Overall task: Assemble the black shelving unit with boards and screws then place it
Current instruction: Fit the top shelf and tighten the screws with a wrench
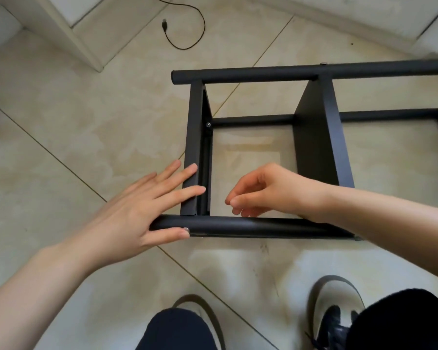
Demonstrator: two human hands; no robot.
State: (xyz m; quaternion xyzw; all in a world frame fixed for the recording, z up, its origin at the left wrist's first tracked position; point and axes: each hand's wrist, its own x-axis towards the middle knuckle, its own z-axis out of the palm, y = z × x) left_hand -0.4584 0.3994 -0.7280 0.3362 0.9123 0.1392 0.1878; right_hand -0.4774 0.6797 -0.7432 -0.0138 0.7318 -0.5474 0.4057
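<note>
**Hands at the near corner of the black shelving unit**

The black shelving unit (316, 137) lies on its side on the tiled floor (61, 137), just ahead of the person's two shoes (336, 306). Its near tube (238, 226) runs left to right closest to the shoes, and its far tube (263, 72) runs parallel on the side away from them. Two boards stand on edge between the tubes: the end board (194, 147) at the unit's left end and a second board (319, 137) further right. A screw head (208, 124) shows on the inner face of the end board, where a lower crossbar meets it.

The left hand (147, 210) lies flat on the unit's near left corner, its fingers (185, 173) straight and spread across the end board's edge, its thumb on the near tube. The right hand (258, 190) hovers inside the frame just above the near tube, fingertips curled and drawn together towards the thumb; whether they pinch anything I cannot tell.

Beyond the unit, on the floor past the far tube, lies a black cable (187, 26) with a plug end.
</note>
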